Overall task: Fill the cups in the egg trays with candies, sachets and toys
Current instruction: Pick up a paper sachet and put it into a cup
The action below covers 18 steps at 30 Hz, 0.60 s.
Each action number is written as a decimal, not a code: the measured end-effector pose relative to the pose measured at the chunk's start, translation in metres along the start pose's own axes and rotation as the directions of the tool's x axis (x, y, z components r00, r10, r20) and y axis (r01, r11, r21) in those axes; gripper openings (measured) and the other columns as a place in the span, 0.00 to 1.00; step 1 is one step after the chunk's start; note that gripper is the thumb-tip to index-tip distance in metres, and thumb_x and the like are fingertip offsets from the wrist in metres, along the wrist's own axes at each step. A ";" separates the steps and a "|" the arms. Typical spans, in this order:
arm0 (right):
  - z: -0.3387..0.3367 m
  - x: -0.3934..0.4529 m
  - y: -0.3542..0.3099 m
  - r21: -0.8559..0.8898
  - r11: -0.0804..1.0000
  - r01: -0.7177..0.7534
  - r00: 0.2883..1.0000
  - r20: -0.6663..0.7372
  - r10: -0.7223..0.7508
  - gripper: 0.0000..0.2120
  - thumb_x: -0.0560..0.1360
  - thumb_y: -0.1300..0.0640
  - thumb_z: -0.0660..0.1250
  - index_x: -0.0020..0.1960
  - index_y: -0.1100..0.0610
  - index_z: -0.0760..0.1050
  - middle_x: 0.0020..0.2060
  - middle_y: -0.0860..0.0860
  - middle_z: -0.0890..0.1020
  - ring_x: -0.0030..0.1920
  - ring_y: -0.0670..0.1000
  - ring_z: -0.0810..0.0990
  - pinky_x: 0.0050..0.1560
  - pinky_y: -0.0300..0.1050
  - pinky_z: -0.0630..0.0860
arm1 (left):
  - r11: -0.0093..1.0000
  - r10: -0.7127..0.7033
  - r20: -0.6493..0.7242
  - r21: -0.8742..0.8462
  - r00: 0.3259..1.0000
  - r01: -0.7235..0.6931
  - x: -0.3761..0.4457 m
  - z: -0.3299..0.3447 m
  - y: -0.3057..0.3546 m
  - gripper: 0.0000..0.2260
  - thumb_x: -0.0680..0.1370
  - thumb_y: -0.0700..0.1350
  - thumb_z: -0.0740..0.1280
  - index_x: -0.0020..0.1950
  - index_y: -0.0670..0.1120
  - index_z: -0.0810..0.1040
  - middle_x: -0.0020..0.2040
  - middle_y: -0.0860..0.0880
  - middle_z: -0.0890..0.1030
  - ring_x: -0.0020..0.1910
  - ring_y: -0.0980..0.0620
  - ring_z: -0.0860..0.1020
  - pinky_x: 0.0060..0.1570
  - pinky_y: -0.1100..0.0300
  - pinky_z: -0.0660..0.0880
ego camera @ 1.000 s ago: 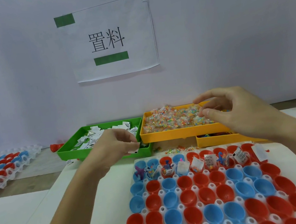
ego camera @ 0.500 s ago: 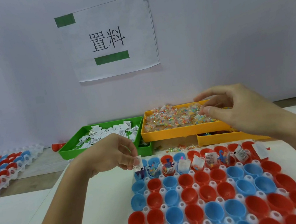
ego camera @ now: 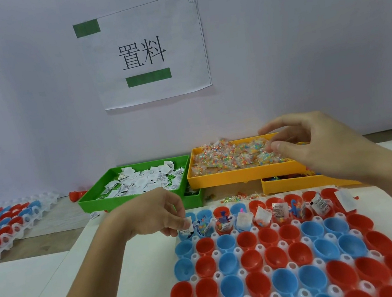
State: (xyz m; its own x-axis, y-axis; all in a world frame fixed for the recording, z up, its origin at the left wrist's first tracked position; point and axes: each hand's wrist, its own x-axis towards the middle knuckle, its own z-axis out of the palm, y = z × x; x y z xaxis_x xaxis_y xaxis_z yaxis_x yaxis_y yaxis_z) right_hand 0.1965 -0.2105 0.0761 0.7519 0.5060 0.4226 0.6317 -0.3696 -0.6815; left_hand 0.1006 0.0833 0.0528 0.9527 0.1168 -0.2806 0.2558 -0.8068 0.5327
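Note:
A clear egg tray (ego camera: 236, 255) of red and blue cups lies in front of me. Cups in its far row hold candies, sachets and small toys; the nearer rows are empty. My left hand (ego camera: 156, 213) pinches a white sachet (ego camera: 185, 227) over the far-left blue cup. My right hand (ego camera: 317, 144) hovers over the upper yellow bin of candy packets (ego camera: 242, 173), thumb and fingers curled at a packet (ego camera: 267, 153). The green bin (ego camera: 95, 202) holds white sachets.
A lower yellow bin (ego camera: 285, 185) with small toys sits under the candy bin. A second tray of red and blue cups (ego camera: 2, 230) lies at far left. Loose candies (ego camera: 238, 196) lie between bins and tray. A paper sign (ego camera: 146, 53) hangs on the wall.
My left hand came back from the green bin with a sachet and lowered it to the far-left cup. My right hand stayed over the candy bin, fingers closing slightly.

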 end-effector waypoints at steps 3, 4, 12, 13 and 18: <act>0.000 0.000 0.000 0.001 1.000 -0.003 1.000 0.000 0.003 0.13 0.79 0.54 0.68 0.61 0.43 0.78 0.53 0.43 0.83 0.54 0.42 0.81 0.46 0.30 0.72 | 0.999 -0.016 0.001 0.034 1.000 0.016 0.001 0.000 -0.002 0.08 0.75 0.44 0.74 0.41 0.46 0.76 0.41 0.49 0.84 0.39 0.53 0.81 0.43 0.60 0.79; 0.000 0.000 0.000 0.002 1.000 -0.002 1.000 0.000 0.002 0.13 0.79 0.54 0.68 0.61 0.43 0.78 0.53 0.43 0.84 0.54 0.42 0.81 0.47 0.30 0.72 | 0.999 -0.019 0.001 0.045 1.000 0.019 0.001 0.000 -0.002 0.08 0.75 0.44 0.74 0.42 0.47 0.75 0.41 0.48 0.84 0.39 0.53 0.80 0.41 0.61 0.78; -0.001 0.000 0.000 -0.010 1.000 -0.012 1.000 0.006 0.012 0.13 0.79 0.54 0.68 0.62 0.42 0.78 0.53 0.43 0.83 0.53 0.40 0.80 0.45 0.29 0.71 | 1.000 -0.027 0.008 0.006 1.000 0.027 0.002 -0.001 -0.006 0.09 0.74 0.46 0.75 0.46 0.46 0.76 0.45 0.45 0.85 0.37 0.54 0.80 0.37 0.64 0.77; -0.001 0.000 0.001 -0.011 1.000 -0.013 1.000 0.006 0.013 0.13 0.79 0.53 0.68 0.62 0.42 0.78 0.53 0.43 0.83 0.54 0.41 0.80 0.45 0.30 0.71 | 1.000 -0.026 0.009 0.003 1.000 0.026 0.002 -0.002 -0.006 0.10 0.73 0.46 0.76 0.46 0.46 0.76 0.44 0.46 0.85 0.37 0.54 0.80 0.37 0.64 0.77; -0.003 0.000 0.002 0.002 1.000 -0.018 1.000 0.008 0.018 0.12 0.79 0.53 0.68 0.61 0.42 0.78 0.53 0.44 0.84 0.54 0.42 0.81 0.47 0.31 0.72 | 0.999 -0.028 0.032 0.028 0.999 0.027 0.001 -0.004 -0.006 0.12 0.72 0.47 0.77 0.49 0.47 0.77 0.43 0.48 0.85 0.36 0.56 0.79 0.35 0.63 0.74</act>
State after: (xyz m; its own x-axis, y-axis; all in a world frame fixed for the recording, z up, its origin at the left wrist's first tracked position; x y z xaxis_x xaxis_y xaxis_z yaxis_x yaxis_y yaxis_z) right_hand 0.1983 -0.2139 0.0766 0.7617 0.5052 0.4057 0.6177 -0.3771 -0.6901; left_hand 0.1006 0.0905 0.0524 0.9395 0.1210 -0.3205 0.2768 -0.8192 0.5022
